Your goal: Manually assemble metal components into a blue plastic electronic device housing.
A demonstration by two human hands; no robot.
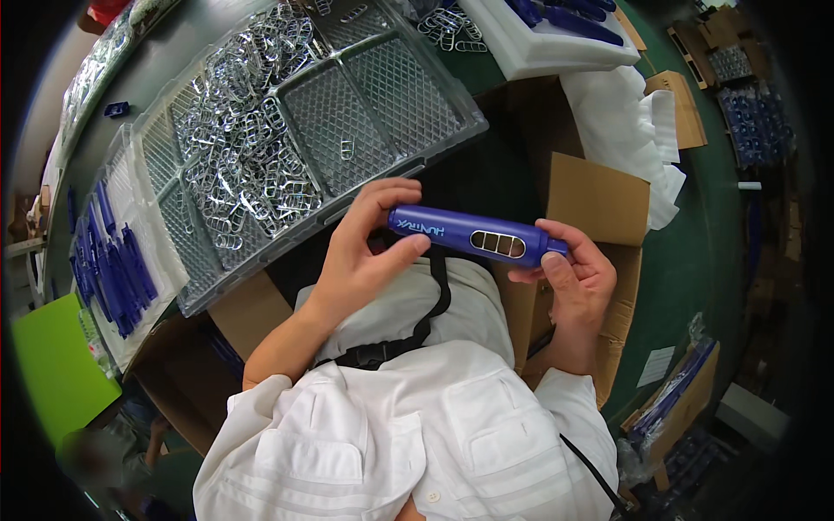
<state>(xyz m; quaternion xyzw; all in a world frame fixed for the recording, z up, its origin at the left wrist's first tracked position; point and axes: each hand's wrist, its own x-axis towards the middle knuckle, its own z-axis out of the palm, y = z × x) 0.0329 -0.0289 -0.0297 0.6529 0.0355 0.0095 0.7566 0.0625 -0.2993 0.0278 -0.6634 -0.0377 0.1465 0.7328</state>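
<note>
Between my two hands lies a dark blue plastic tube-shaped casing (452, 233), held almost level with its right end a little lower. A shiny chrome frame with several slots (497, 244) sits in an oval window near its right end. My left hand (369, 230) grips the left end, thumb on the front and fingers over the top. My right hand (573, 269) pinches the narrower right end between thumb and fingers. Beyond my hands, a clear divided tray (408, 95) holds a heap of loose chrome frames (248, 130), with a single one in a middle compartment.
At the left, several blue casings (113, 269) lie on a white tray beside a bright green panel (65, 365). White foam (547, 43) carries more blue parts at the upper right. An open cardboard box (599, 200) stands right of my hands. Another person sits at the lower left.
</note>
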